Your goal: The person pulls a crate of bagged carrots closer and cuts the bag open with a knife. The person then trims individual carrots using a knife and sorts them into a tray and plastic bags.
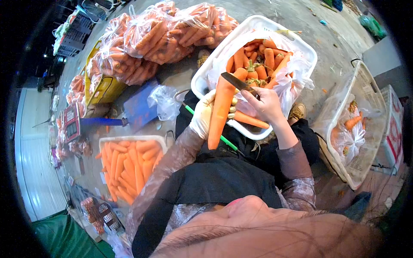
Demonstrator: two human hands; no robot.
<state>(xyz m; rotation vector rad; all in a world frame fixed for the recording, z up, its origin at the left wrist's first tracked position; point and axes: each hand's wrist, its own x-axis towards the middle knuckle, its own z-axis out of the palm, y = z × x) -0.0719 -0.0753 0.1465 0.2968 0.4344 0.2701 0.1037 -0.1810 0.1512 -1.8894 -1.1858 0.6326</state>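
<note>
My left hand (203,115), in a pale glove, is closed around a long, thick carrot (221,114) that slants with its narrow end toward me. My right hand (267,104) grips a knife (237,82), whose dark blade lies across the carrot's upper end. Below both hands stands a white plastic basket (198,79) lined with a clear bag. Several carrots (269,59) fill it, some with green stem ends. Another carrot (251,120) lies by the near rim, beside the held one. My left fingers are partly hidden behind the carrot.
At left, a crate (164,144) holds many orange carrots. Clear bags of carrots (150,34) are piled behind, near a yellow crate (103,92) and a scale (71,122). A plastic bag (163,102) lies on the floor. To the right stands a white basket (329,142) with bagged carrots.
</note>
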